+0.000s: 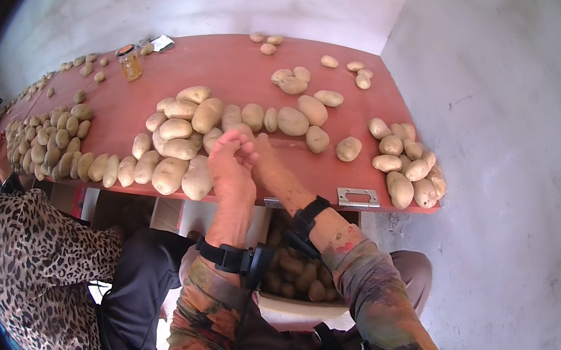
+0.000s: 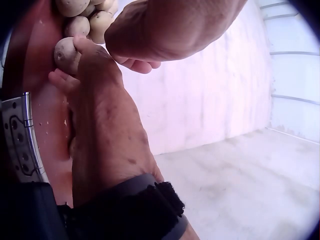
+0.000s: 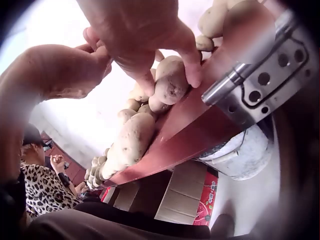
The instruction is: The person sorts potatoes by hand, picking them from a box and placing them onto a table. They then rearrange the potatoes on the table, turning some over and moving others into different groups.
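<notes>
My right hand [image 3: 135, 35] reaches over the table edge. In the right wrist view its thumb and finger straddle a pale brown potato [image 3: 171, 87], the tips right at its sides. From the head view the right hand [image 1: 269, 163] is partly behind my left hand, and its far fingers are hidden. Raised just in front of the potato rows, my left hand [image 1: 232, 168] has its fingers loosely bent, with nothing seen in them. Bent fingers of the left hand [image 2: 170, 30] also show in the left wrist view. A heap of potatoes [image 1: 176, 129] lies left of both hands.
The red table [image 1: 217, 60] carries more potatoes [image 1: 406, 163] at right and a glass jar [image 1: 129, 63] at left. A metal hinge [image 1: 358, 197] sits at the front edge. Below stands a box of potatoes [image 1: 295, 276]. A person in a leopard-print top [image 1: 31, 241] sits at left.
</notes>
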`<state>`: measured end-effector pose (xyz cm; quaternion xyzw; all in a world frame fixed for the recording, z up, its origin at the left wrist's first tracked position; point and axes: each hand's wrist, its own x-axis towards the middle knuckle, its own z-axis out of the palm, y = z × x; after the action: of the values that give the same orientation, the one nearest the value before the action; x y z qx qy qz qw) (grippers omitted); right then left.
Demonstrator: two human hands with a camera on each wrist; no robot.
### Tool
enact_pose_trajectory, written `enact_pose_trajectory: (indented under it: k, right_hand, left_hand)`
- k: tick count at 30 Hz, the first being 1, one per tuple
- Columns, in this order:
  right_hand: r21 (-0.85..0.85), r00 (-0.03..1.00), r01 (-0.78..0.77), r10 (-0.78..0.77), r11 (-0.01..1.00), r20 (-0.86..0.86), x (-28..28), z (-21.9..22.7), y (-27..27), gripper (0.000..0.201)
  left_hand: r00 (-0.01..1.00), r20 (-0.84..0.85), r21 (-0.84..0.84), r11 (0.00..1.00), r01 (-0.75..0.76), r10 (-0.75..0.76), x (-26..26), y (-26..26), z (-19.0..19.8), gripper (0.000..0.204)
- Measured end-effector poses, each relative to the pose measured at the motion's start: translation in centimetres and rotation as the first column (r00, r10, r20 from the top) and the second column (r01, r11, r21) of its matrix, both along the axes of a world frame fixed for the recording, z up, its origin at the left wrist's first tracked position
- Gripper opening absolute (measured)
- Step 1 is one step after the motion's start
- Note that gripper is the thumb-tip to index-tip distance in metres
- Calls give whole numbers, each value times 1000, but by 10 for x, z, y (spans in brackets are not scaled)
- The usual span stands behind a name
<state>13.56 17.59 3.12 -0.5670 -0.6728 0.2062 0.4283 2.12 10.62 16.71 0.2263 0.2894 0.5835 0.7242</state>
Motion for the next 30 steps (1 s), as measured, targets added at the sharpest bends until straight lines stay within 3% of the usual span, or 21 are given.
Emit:
enact_pose_trajectory:
  k: [1, 2, 3, 4, 7, 8, 11, 13, 15, 17, 19, 21, 23, 26, 29, 30]
  right_hand:
    - [89, 956, -156, 173, 984, -236, 0, -18, 12, 35]
    - [88, 959, -142, 159, 986, -233, -5, -14, 16, 35]
    - [56, 998, 27, -24, 998, -55, -8, -4, 16, 31]
    - [53, 969, 206, -212, 977, 129, -6, 5, 12, 27]
    - [-36, 945, 311, -305, 950, 118, -10, 29, -21, 39]
    - [-128, 949, 298, -279, 946, 147, -12, 65, -59, 56]
    - [22, 912, 324, -319, 946, 258, 5, 97, -113, 65]
    - [28, 897, 311, -303, 950, 320, 30, 115, -149, 58]
    - [-3, 736, 514, -440, 858, 515, 54, 132, -180, 47]
    - [224, 599, 536, -555, 814, 577, 89, 140, -215, 37]
    - [143, 449, 645, -524, 751, 724, 121, 148, -247, 35]
    - [-20, 396, 802, -507, 597, 766, 133, 154, -266, 33]
    - [-130, 387, 838, -409, 530, 827, 151, 137, -278, 37]
    - [-160, 454, 774, -360, 612, 815, 160, 118, -288, 48]
    - [-70, 477, 734, -439, 676, 761, 161, 97, -282, 62]
    - [-58, 447, 767, -468, 639, 762, 157, 101, -280, 65]
  left_hand:
    - [1000, 0, -2, 1000, 11, -11, 0, 1, -2, 18]
    - [1000, 0, -5, 1000, 8, -8, 0, 4, -4, 18]
    - [1000, 2, -9, 1000, 11, -11, 1, 5, -6, 18]
    - [1000, 1, 12, 1000, 11, -11, 2, 6, -8, 19]
    - [999, -7, 11, 999, 39, -38, 2, 8, -8, 22]
    - [998, -3, 13, 998, 58, -58, 1, 9, -9, 22]
    - [998, -13, 13, 998, 57, -56, 1, 9, -8, 24]
    - [998, -10, 2, 998, 58, -58, -1, 6, -6, 25]
    - [997, -12, 19, 997, 70, -70, 0, 4, -9, 26]
    - [997, -20, 31, 996, 80, -79, 1, 2, -12, 26]
    - [996, 22, 58, 995, 83, -84, 1, 2, -13, 26]
    - [999, 25, 45, 999, 21, -22, -2, 9, -9, 25]
    - [998, 15, 39, 997, -66, 66, -11, 20, -7, 24]
    - [977, 106, 43, 980, -192, 187, -20, 28, -1, 20]
    - [965, 72, 95, 961, -258, 252, -28, 27, 4, 22]
    - [965, 66, 82, 962, -260, 255, -30, 28, 5, 23]
